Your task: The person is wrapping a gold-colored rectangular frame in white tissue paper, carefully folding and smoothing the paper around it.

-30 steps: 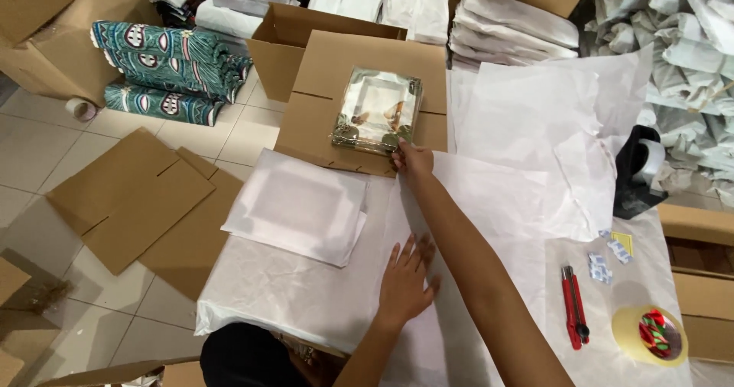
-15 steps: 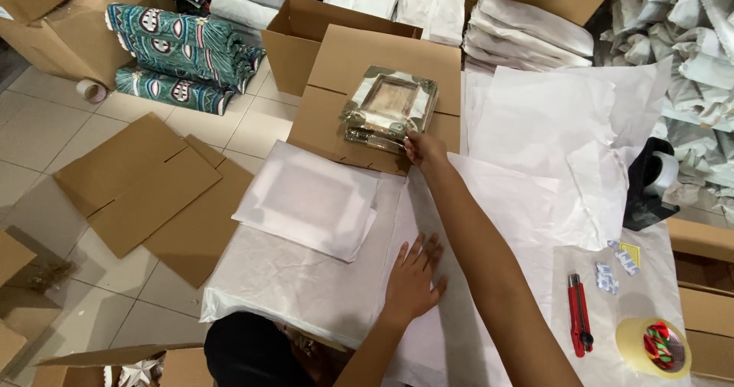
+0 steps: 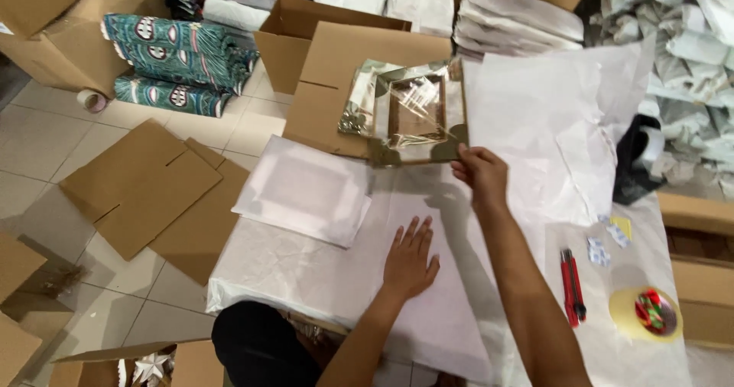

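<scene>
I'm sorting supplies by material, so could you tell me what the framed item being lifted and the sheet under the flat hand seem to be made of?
The framed item looks brown-rimmed, perhaps wood, under glossy clear film that glints. The sheet looks like thin matte white tissue paper, creased.

Square brown picture frame sealed in clear glossy plastic wrap with a leafy grey-green printed border (image 3: 417, 112), lifted and tilted, lower right corner pinched, hanging above the flap of an open cardboard box. Broad sheet of white tissue paper (image 3: 451, 318), thin and faintly creased, spread flat across the table, pressed under a flat palm near its middle.
</scene>
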